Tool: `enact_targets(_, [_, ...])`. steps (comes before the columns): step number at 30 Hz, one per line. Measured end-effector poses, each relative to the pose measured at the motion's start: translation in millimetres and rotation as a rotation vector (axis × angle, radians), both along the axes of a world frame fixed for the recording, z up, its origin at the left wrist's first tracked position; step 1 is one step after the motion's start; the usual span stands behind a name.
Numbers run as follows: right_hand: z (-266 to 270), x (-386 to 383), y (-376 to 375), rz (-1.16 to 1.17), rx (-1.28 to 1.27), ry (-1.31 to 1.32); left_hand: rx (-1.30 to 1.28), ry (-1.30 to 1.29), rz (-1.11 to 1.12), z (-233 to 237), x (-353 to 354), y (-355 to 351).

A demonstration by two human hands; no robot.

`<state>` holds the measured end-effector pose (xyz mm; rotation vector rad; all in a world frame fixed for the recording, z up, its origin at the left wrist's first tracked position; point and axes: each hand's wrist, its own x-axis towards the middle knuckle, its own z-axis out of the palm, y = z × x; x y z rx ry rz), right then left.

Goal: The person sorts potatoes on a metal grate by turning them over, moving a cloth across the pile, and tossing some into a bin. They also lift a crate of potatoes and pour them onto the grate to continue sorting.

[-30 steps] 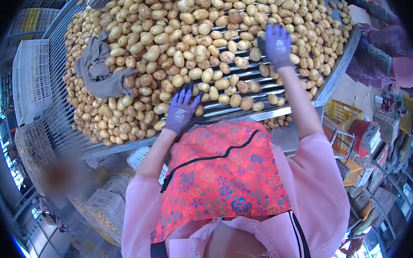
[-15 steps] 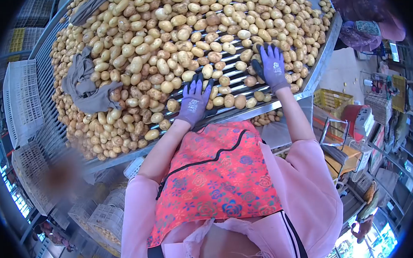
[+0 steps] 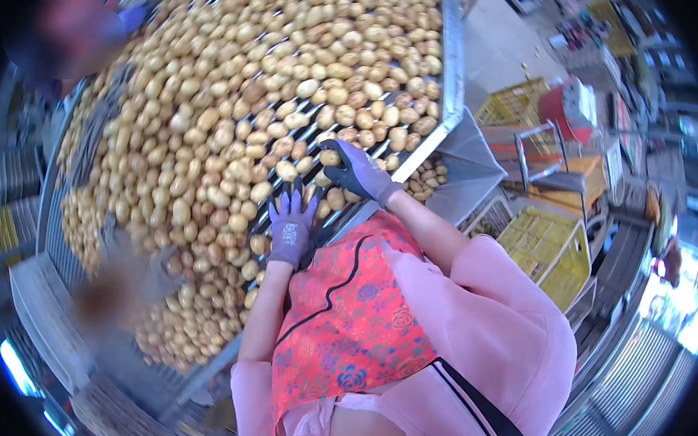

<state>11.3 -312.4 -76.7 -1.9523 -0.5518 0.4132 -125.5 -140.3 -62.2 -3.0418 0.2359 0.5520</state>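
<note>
My left hand (image 3: 290,227), in a purple glove with dark fingertips, rests with its fingers spread on the near edge of a heap of potatoes (image 3: 202,127). To its right, my right hand (image 3: 361,171), gloved alike, is curled, its thumb and fingers on either side of a single potato (image 3: 330,158). The potatoes lie on a sloping rack of metal bars (image 3: 304,122), which shows through between them. Loose potatoes lie close around both hands.
A metal rim (image 3: 424,152) borders the rack at the front right, beside a grey chute (image 3: 468,164). Yellow crates (image 3: 544,243) and a red container (image 3: 568,112) stand to the right. Grey cloth (image 3: 99,124) lies on the heap at the left. A blurred brown shape hides the lower left.
The view has turned, so the rack sits further left. My right hand has come nearer my left and gone from spread fingers to curled around a potato. My left hand stays spread.
</note>
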Motion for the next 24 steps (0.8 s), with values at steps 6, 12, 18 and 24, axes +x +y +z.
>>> enact_targets(6, [70, -15, -119, -0.578, -0.07, -0.615, -0.119, -0.101, -0.188, -21, 42, -25])
enact_targets(12, [210, -28, -302, -1.121, -0.438, -1.533, -0.032, -0.06, -0.279, -25, 58, -30])
enact_targets(18, [164, -41, -537, -1.713, -1.053, 0.159, -0.042, 0.019, -0.262, 2, 37, -13])
enact_targets(24, [16, -2, -304, -0.92, -1.491, -0.188, -0.091, 0.03, -0.294, -13, 6, 5])
